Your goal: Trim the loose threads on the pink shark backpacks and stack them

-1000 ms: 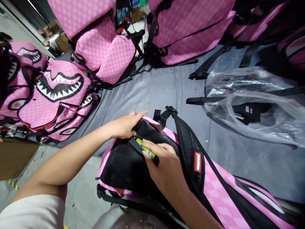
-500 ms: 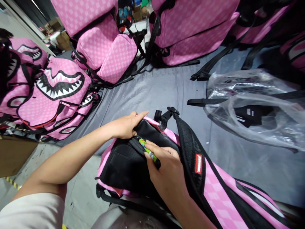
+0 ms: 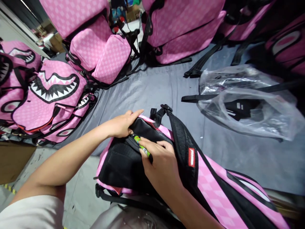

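Observation:
Across my lap and the table edge lies a pink and black backpack (image 3: 124,165), its black bottom panel facing up. A green marker pen (image 3: 142,147) is pinched in my right hand (image 3: 162,162), its tip against the seam of the black panel close to my left fingertips. My left hand (image 3: 122,125) grips the backpack's upper left edge, thumb stretched out along the pink rim and fingers bent onto the black panel. A black shoulder strap (image 3: 182,133) with a red label (image 3: 191,157) runs beside my right hand.
Pink backpacks with shark-mouth prints (image 3: 52,86) are piled at the left. More pink checked backpacks (image 3: 95,47) stand along the back. A clear plastic bag (image 3: 274,117) with something black inside lies at the right on the grey cloth-covered table (image 3: 152,86). A cardboard box (image 3: 14,162) sits lower left.
The whole view has shifted slightly, so the scene sits a little further left. Both hands keep their hold, with the marker tip still at the seam.

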A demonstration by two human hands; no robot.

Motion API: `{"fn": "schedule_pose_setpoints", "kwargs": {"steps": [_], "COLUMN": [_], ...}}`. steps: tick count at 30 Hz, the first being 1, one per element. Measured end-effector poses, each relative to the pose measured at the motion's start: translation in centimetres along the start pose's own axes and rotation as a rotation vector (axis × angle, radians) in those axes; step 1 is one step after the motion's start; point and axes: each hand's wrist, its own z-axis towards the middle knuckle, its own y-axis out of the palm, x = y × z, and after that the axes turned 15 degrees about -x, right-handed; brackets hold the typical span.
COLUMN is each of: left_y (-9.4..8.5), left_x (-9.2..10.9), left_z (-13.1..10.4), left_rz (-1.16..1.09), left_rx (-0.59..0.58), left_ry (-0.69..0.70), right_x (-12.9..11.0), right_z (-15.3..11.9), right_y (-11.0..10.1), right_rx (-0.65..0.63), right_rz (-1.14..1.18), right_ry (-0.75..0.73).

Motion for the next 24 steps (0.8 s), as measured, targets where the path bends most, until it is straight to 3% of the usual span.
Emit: {"fn": "schedule_pose_setpoints", "kwargs": {"steps": [24], "left_y": [0.05], "left_x": [0.04], "left_z": [-0.07], "left_rz": [0.0], "left_rx": [0.0], "left_ry": [-0.002], "right_x": [0.29], "right_z": [-0.12], "right_y": [0.66], "right_rx": [0.079], "right_rz": [0.017], "right_ry": [0.013]}}
